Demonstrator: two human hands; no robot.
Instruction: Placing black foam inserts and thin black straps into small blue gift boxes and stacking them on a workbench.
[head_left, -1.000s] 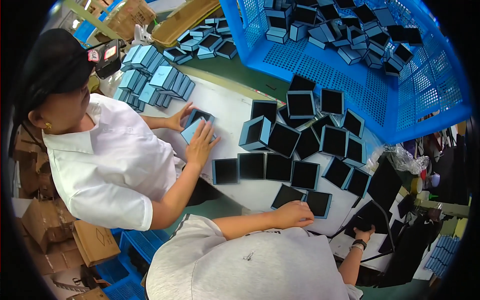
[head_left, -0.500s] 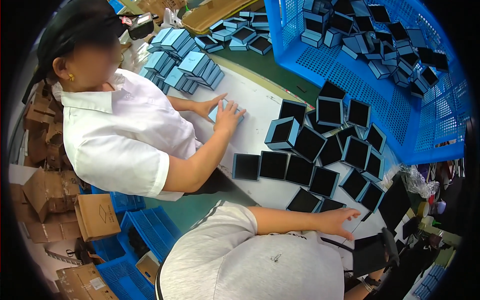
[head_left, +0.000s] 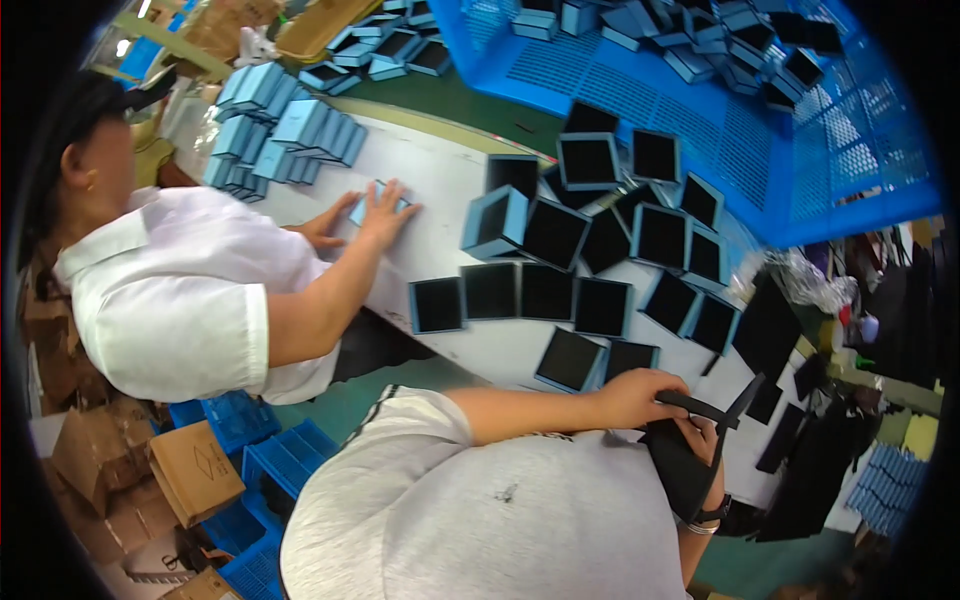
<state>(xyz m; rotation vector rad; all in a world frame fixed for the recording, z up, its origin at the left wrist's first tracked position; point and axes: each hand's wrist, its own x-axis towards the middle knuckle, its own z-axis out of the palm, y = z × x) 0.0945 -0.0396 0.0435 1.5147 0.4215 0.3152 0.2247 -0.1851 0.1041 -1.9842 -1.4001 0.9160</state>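
My left hand [head_left: 640,398] is closed, with its fingers pinching one end of a black strip [head_left: 700,409] that forms part of a bent black sheet-like piece. My right hand [head_left: 704,440], with a dark band on its wrist, grips the same black piece [head_left: 680,465] from the side; part of this hand is hidden behind it. Just beyond my left hand lie light-blue open boxes [head_left: 568,358] with black insides. More such boxes [head_left: 555,234] are grouped farther up the white table [head_left: 440,185], some tilted or overlapping.
Across the table a co-worker in a white shirt [head_left: 180,290] has both hands on a blue box [head_left: 375,205]. Blue boxes [head_left: 300,135] are stacked beyond. A large blue crate [head_left: 620,95] holds many boxes. Black sheets [head_left: 768,325] lie at right; cartons [head_left: 195,470] stand at lower left.
My left hand was open and apart from the black piece; now it is closed on its strip. The black piece has moved left and my view has shifted right.
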